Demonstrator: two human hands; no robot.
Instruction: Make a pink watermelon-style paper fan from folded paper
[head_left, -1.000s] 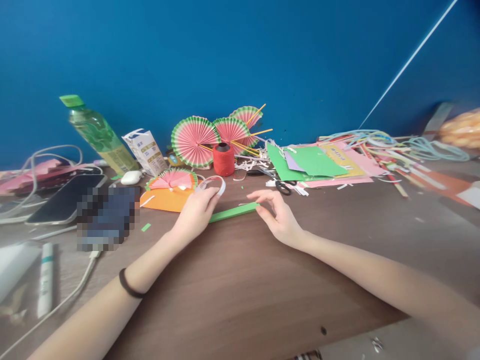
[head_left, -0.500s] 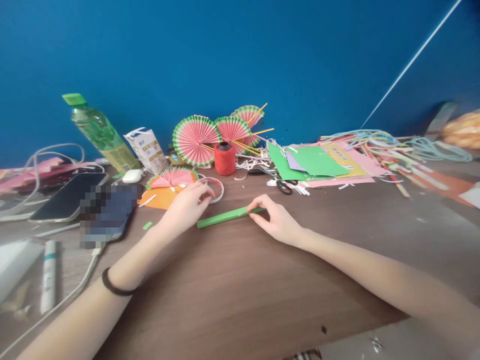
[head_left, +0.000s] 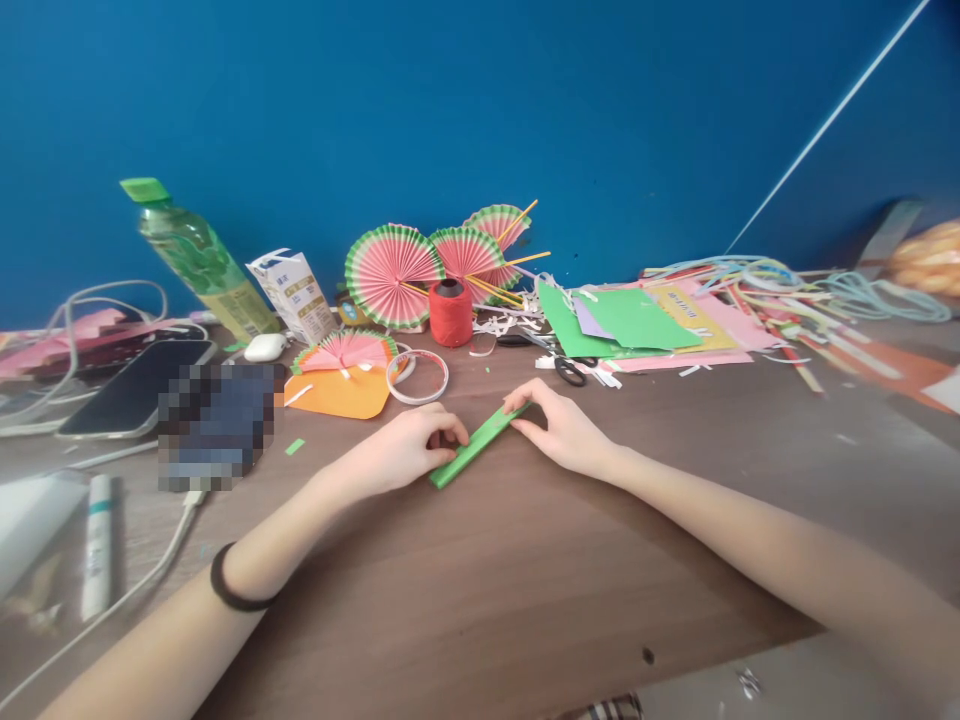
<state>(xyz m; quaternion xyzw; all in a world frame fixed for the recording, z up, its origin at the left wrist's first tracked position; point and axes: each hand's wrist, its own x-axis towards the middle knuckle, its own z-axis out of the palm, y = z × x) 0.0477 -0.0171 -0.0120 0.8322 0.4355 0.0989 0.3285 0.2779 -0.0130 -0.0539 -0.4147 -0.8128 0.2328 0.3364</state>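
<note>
A narrow folded green paper strip [head_left: 480,447] lies at a slant on the brown table between my hands. My right hand [head_left: 559,425] pinches its far right end between thumb and fingers. Near its lower left end, my left hand [head_left: 409,450] has curled fingers pressed against the strip. Just beyond my left hand is a roll of tape [head_left: 418,377], lying flat beside an orange paper piece [head_left: 349,395] and a small pleated pink fan [head_left: 345,352]. A red thread spool [head_left: 451,313] stands behind the strip.
Pleated watermelon-like fans [head_left: 394,275] lean against the blue wall. Scissors [head_left: 570,372] lie by green paper sheets [head_left: 645,322] at right. To the left are a green bottle [head_left: 199,255], a carton [head_left: 296,295], phones [head_left: 139,388], cables and a marker [head_left: 97,545].
My left hand has moved from near the tape roll down onto the green strip. The strip has turned to a steeper slant, its left end now nearer to me.
</note>
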